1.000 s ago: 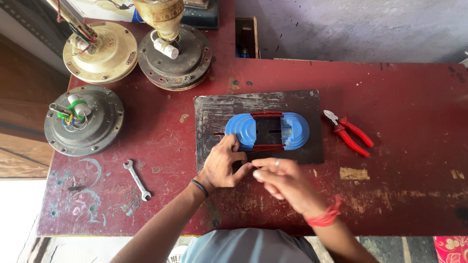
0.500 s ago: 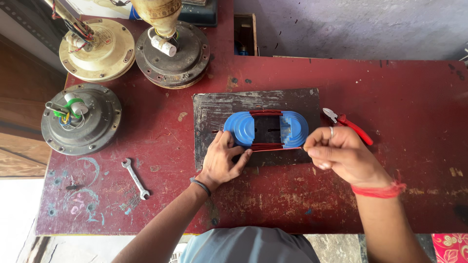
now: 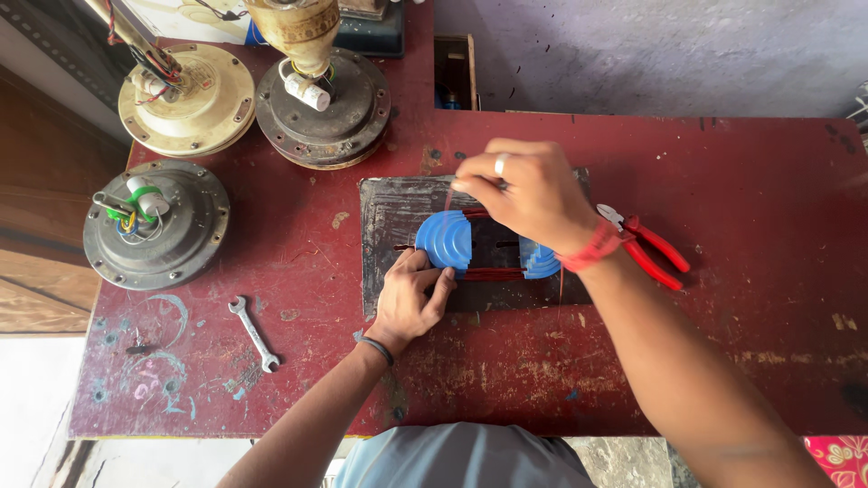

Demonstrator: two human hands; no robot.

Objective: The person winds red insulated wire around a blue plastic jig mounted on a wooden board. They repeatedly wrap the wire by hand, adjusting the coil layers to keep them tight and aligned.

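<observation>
A blue stepped winding former (image 3: pixel 445 239) with reddish wire turns lies on a dark board (image 3: pixel 387 210) in the middle of the red table. My left hand (image 3: pixel 411 303) grips the former's near left corner, thumb and fingers against it. Over the former's far side hovers my right hand (image 3: pixel 524 194), covering its right half. It wears a ring and a red wrist thread. Its fingertips pinch a thin copper wire (image 3: pixel 448 195) that runs down toward the former.
Red-handled pliers (image 3: pixel 658 251) lie just right of the board. A small wrench (image 3: pixel 253 333) rests at the near left. Three ceiling fan motor housings stand at the far left: grey (image 3: pixel 154 230), cream (image 3: pixel 188 101), dark (image 3: pixel 324 113). The table edge (image 3: pixel 271 432) runs close to my body.
My right hand swung from the near side of the former out to the right, then up and over its far side, drawing the wire along. My left hand stayed on the former.
</observation>
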